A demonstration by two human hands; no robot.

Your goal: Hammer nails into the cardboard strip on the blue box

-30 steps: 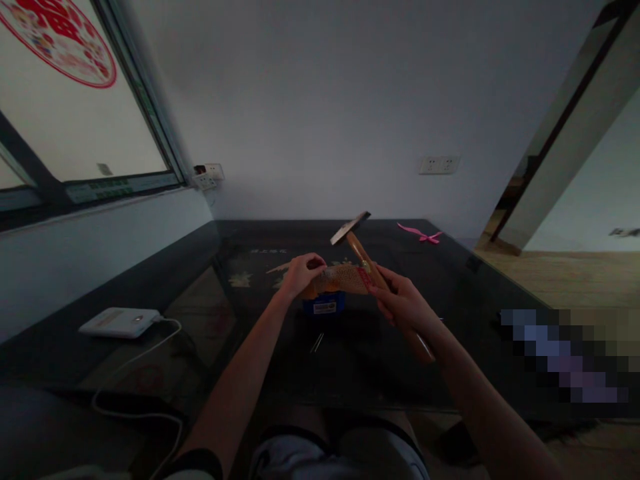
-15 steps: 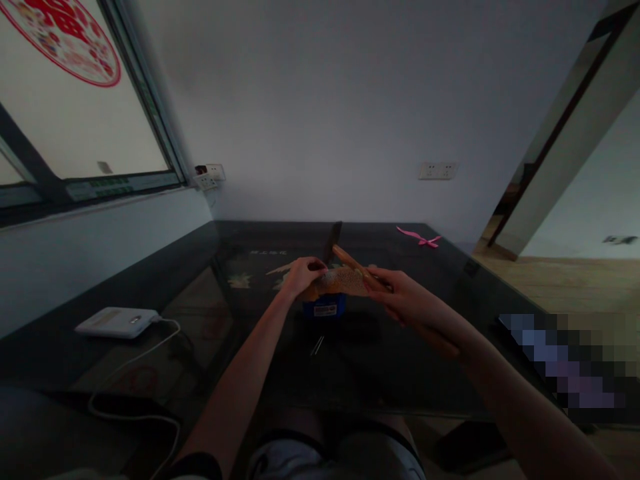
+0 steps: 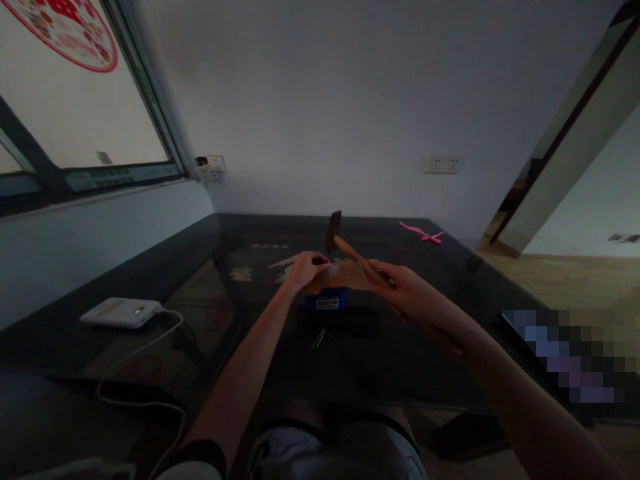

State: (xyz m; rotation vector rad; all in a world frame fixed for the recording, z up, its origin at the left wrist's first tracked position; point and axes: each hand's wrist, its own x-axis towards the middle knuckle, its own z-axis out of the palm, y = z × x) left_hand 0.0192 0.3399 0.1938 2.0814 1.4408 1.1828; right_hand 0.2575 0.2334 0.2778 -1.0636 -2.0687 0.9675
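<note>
My right hand [image 3: 407, 287] is closed round the wooden handle of a hammer [image 3: 357, 255]. The hammer's dark head is raised just above a light brown, speckled piece that looks like wood [image 3: 347, 275]. This piece lies across a blue box [image 3: 326, 300]. My left hand [image 3: 307, 270] rests at the piece's left end, thumb and fingers pinched together near its top; whatever they pinch is too small to make out. On the table in front of the box lie thin, shiny, nail-like pins [image 3: 319, 338].
The black glossy table [image 3: 280, 373] reaches back to the wall. A white power bank-like device [image 3: 120, 312] with a white cable lies at the left. At the back right is a pink ribbon [image 3: 425, 235]. A blurred-out flat device [image 3: 555, 357] sits on the right edge.
The hammer head has risen slightly relative to the brown piece. My left hand stays pinched at the piece's left end. The whole view has shifted a little.
</note>
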